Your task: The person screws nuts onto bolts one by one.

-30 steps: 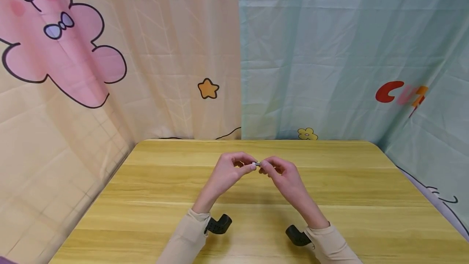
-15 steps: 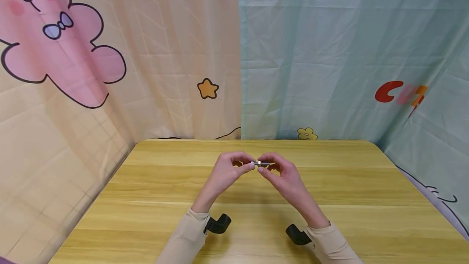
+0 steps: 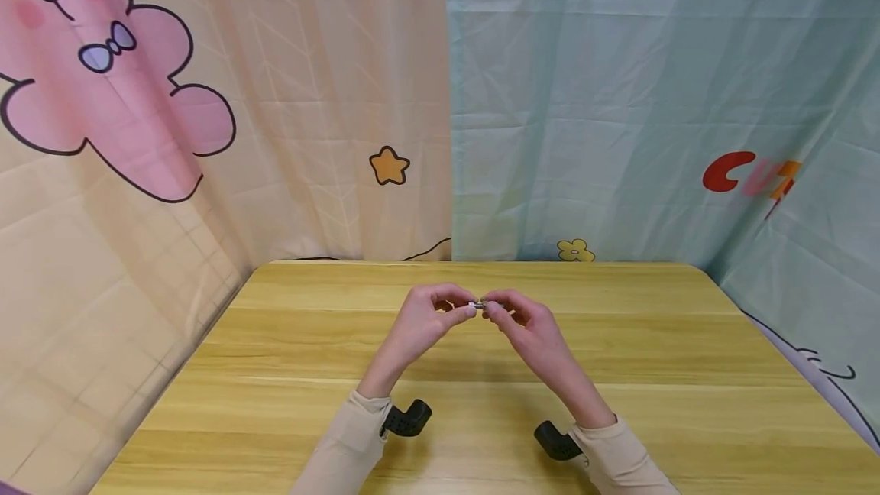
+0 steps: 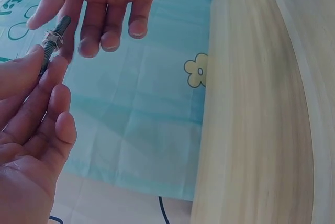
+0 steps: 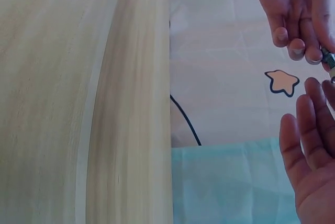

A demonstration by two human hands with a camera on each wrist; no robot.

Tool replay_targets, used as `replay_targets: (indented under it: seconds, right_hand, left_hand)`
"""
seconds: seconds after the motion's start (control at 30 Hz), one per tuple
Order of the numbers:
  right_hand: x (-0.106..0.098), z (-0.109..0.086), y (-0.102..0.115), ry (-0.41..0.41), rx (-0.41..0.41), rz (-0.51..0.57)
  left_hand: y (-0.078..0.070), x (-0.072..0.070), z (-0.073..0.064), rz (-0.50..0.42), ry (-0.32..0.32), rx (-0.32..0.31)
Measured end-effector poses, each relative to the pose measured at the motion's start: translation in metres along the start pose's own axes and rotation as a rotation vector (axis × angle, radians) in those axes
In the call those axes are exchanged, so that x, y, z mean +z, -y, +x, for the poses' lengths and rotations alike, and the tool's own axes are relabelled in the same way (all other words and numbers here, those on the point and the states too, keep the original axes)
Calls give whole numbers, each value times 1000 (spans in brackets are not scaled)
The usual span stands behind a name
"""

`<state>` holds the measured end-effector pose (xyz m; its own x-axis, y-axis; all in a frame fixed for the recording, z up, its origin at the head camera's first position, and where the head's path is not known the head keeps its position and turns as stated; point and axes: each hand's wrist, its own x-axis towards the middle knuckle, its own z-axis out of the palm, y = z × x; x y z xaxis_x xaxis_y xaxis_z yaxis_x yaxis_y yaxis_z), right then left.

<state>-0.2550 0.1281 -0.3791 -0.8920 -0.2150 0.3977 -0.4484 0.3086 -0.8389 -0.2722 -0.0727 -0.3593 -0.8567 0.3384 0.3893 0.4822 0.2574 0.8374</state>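
Bolt [image 4: 48, 52] with a nut [image 4: 53, 40] partway along it is up over the wooden table [image 3: 481, 418], and we've got one end pinched in our left hand [image 3: 426, 321]. Our right hand [image 3: 532, 327] is right at the nut, thumb and forefinger narrow on either side, but tbh we can't tell if they actually grip it
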Motion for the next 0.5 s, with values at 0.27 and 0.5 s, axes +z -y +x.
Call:
replay_targets:
  seconds: [0.27, 0.5]
  right_hand:
    - [0, 1, 0, -8, -104, 44]
    - [0, 2, 0, -15, -108, 25]
  left_hand:
    - [-26, -5, -6, 2, 1, -13]
    - [-36, -5, -9, -11, -15, -5]
